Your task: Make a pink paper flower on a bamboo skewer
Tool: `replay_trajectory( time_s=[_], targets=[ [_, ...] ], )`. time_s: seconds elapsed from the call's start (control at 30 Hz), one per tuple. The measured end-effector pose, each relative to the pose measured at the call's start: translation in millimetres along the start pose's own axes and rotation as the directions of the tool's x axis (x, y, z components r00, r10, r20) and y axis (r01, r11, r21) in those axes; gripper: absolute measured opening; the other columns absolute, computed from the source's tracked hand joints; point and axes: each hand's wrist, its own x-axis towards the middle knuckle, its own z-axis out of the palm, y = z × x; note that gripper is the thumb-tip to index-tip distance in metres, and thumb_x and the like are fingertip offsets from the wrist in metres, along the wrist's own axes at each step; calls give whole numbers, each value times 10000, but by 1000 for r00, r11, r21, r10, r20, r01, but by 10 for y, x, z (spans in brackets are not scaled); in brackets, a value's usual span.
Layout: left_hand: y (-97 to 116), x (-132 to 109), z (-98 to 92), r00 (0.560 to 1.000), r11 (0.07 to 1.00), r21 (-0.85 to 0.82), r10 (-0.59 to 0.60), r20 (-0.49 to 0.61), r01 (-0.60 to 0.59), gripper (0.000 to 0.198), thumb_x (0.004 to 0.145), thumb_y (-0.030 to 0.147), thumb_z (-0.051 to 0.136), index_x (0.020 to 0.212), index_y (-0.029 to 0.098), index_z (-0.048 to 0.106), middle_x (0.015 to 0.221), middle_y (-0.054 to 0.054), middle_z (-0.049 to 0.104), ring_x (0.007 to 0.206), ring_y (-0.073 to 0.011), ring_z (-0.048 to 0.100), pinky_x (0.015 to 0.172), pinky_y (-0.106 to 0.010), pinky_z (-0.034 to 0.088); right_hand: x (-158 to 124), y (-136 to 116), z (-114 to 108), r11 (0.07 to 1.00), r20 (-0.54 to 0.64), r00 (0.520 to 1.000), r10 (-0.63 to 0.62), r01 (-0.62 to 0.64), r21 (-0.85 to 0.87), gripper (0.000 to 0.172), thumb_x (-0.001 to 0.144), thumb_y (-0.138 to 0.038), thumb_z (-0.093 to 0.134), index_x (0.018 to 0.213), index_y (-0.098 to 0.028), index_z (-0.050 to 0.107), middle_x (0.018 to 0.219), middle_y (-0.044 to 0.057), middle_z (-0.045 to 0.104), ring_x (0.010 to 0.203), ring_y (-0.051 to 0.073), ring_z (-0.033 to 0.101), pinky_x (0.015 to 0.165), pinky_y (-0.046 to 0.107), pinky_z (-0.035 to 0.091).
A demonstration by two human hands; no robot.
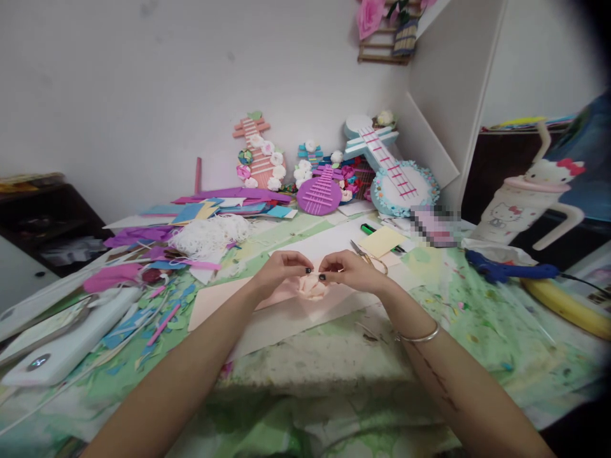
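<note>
In the middle of the table, a pale peach paper flower (312,289) with ruffled petals is held just above sheets of paper. My left hand (284,268) pinches its upper left edge between thumb and fingers. From the other side, my right hand (352,270) pinches the top near the centre, its thumb close to the left thumb. Under both hands lie a pale pink sheet (217,302) and a whitish sheet (281,327). Open scissors (365,253) rest just beyond my right hand, beside a pale yellow paper piece (382,240).
Paper-flower-decorated instrument models, one purple (319,194) and one light blue (398,181), stand along the wall. White string (210,235) and paper scraps heap up at left, near a white device (71,343). On the right are a blue glue gun (506,270), a banana (566,307) and a tumbler (518,207).
</note>
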Motion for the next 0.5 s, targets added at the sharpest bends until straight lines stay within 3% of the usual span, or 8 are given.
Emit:
replay_trajectory(
  time_s=[0.17, 0.5],
  targets=[
    [-28, 16, -7, 999, 1000, -27, -8, 32, 9, 149, 610, 132, 611, 737, 137, 690, 759, -32, 655, 698, -130, 564, 682, -255, 423, 2, 12, -4, 1000, -25, 1000, 1, -1, -15, 198, 732, -311, 611, 794, -125, 643, 673, 30, 637, 601, 102, 535, 560, 204, 391],
    [-1, -3, 6, 999, 1000, -8, 19, 30, -19, 148, 605, 162, 669, 749, 127, 670, 766, -36, 650, 706, -128, 565, 693, -256, 429, 24, 13, 6, 993, -48, 998, -43, 38, -110, 178, 732, -264, 609, 839, -146, 688, 679, 15, 642, 575, 85, 500, 556, 197, 379]
  ],
)
